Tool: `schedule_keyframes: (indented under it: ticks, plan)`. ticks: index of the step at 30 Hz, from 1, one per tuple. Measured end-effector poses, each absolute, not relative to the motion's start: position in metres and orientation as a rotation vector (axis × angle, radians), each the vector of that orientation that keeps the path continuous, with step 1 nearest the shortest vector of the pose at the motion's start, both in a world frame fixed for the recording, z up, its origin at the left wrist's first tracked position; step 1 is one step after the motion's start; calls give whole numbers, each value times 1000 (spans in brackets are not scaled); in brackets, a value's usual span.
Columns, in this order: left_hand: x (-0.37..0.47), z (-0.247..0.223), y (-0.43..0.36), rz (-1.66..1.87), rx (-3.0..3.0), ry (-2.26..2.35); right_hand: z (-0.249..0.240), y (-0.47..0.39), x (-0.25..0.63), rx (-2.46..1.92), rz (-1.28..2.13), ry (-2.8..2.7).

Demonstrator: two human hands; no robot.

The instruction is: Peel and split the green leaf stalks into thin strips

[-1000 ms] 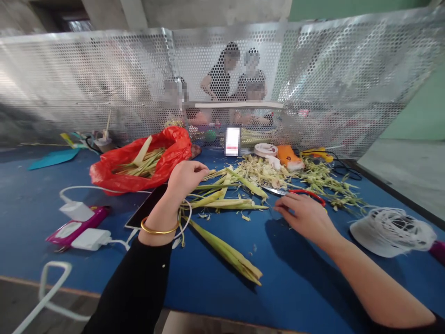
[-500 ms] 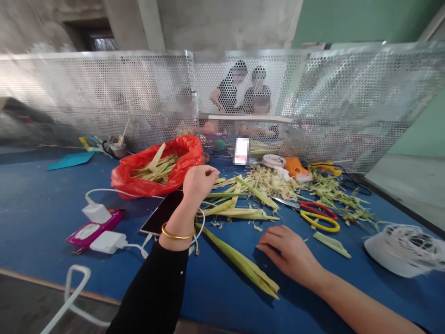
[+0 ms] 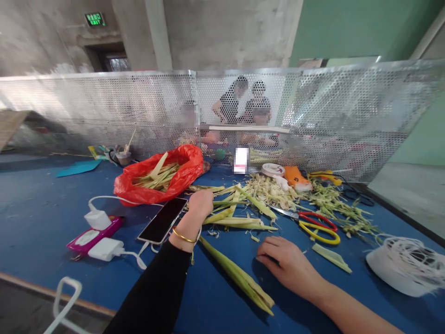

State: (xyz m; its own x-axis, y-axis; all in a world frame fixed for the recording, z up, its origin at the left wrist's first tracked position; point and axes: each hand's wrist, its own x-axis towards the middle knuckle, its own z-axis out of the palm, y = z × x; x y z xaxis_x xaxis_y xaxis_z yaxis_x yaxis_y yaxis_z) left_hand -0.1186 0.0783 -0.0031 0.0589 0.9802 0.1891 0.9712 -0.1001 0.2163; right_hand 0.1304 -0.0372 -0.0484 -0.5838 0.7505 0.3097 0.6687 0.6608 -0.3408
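Observation:
My left hand (image 3: 200, 204) is closed at the left end of a pile of pale green plant leaves (image 3: 239, 222), which look like corn husks. Its fingertips are turned away, so what they grip, if anything, is hidden. A gold bangle (image 3: 183, 235) circles that wrist. My right hand (image 3: 283, 260) rests on the blue table (image 3: 194, 297), its fingers loosely bent and a little apart from the thumb, with nothing seen in it. Between my forearms lies one longer folded green leaf (image 3: 238, 278). Scissors (image 3: 318, 227) with red and yellow handles lie beyond my right hand.
A red plastic bag (image 3: 184, 167) of leaf strips stands at the left, behind a phone (image 3: 163, 220). A purple power strip (image 3: 93, 236) holds white chargers. Shredded scraps (image 3: 274, 190), tape (image 3: 273, 170) and a bundle of white cord (image 3: 406, 264) lie rightward. A perforated metal screen (image 3: 156, 102) stands behind.
My left hand has come down from above the pile to its left end, near the phone. The right hand stays put. The view has tilted up slightly.

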Motion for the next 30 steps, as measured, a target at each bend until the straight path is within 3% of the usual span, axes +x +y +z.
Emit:
schedule_keyframes:
  ticks: [4, 9, 13, 18, 24, 30]
  plan:
    - [-119, 0, 79, 511, 2303, 2028, -47, -35, 135, -1096, 210, -2463]
    - [-114, 27, 72, 837, 2280, 1859, -43, -31, 141, -1114, 195, -2412]
    - [-88, 28, 60, 1266, 1486, 1252, -40, -27, 147, -1125, 251, -2271]
    - [-49, 10, 40, 1132, 982, 864, -28, -15, 141, -1205, 545, -1876]
    - [-31, -5, 28, 1046, 958, 832, -18, -5, 114, -1116, 1264, -1323]
    - [-23, -9, 25, 1000, 1012, 907, -26, -9, 120, -1117, 1307, -1276]
